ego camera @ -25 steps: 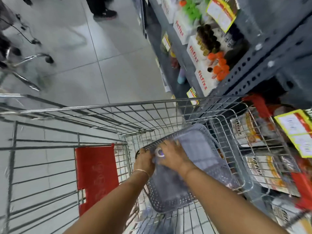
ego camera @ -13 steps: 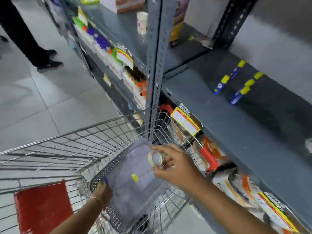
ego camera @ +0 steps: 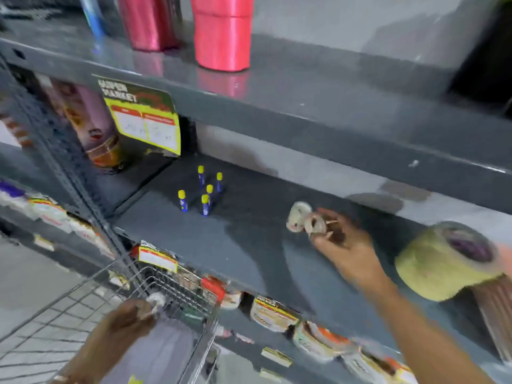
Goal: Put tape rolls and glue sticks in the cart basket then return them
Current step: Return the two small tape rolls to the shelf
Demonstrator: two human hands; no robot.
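The right hand [ego camera: 346, 245] reaches over the dark grey metal shelf [ego camera: 249, 245], fingers pinched on a small clear tape roll [ego camera: 315, 224] that touches a second small clear roll [ego camera: 297, 217] standing mid-shelf. Five upright yellow-capped blue glue sticks [ego camera: 205, 192] cluster toward the shelf's back left corner, with bare shelf between. The left hand [ego camera: 124, 320] grips another small tape roll [ego camera: 156, 300] over the wire shopping cart [ego camera: 69, 314], just beside the shelf's front edge.
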